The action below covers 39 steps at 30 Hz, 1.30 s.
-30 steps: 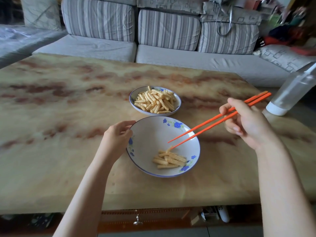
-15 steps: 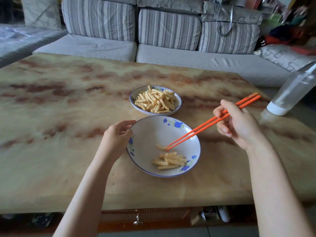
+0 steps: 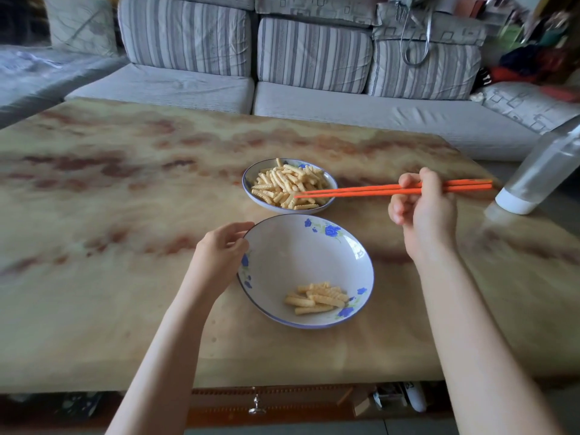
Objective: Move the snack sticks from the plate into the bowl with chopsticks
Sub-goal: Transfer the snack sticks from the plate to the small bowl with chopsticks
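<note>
Marbled bench [image 3: 125,277] is stretching out before a striped sofa [image 3: 314,51]. Your right hand [image 3: 423,215] is curling its fingers [image 3: 408,183] round the orange chopsticks [image 3: 361,191], whose tips are lying close together over the snack sticks [image 3: 282,186] heaped on the plate [image 3: 248,183] at centre frame. Just below, your left hand [image 3: 219,255] is gripping the bowl [image 3: 298,255] by its left rim. A few sticks are lying inside it. A clear bottle [image 3: 543,174] is standing at right.

Ridged snack sticks [image 3: 287,185] are heaped on the far plate [image 3: 245,183]; a few are laid in the near bowl [image 3: 282,255]. Orange chopsticks [image 3: 354,192] are held level over the plate.
</note>
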Each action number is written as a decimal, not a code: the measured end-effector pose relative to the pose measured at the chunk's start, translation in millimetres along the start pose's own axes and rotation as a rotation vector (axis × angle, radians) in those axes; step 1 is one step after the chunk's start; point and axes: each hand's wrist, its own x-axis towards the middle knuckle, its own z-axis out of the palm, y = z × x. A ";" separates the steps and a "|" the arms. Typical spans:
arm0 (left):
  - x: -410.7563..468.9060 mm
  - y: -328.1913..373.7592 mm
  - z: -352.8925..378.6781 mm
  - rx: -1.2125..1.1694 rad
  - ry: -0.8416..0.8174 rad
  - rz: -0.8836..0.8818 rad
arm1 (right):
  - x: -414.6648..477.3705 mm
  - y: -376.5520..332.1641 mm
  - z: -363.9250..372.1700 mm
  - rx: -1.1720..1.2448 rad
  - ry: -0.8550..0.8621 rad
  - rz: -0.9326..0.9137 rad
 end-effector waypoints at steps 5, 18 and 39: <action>1.1 -0.6 0.2 -0.020 -0.003 -0.006 | 6.3 13.1 24.8 -0.069 0.074 -0.057; 0.8 1.4 -0.6 -0.011 -0.008 -0.005 | 8.0 19.7 31.1 -0.123 0.006 -0.147; -2.6 2.8 -0.7 0.009 -0.001 -0.009 | -11.0 -40.9 -43.1 -0.434 -0.521 0.127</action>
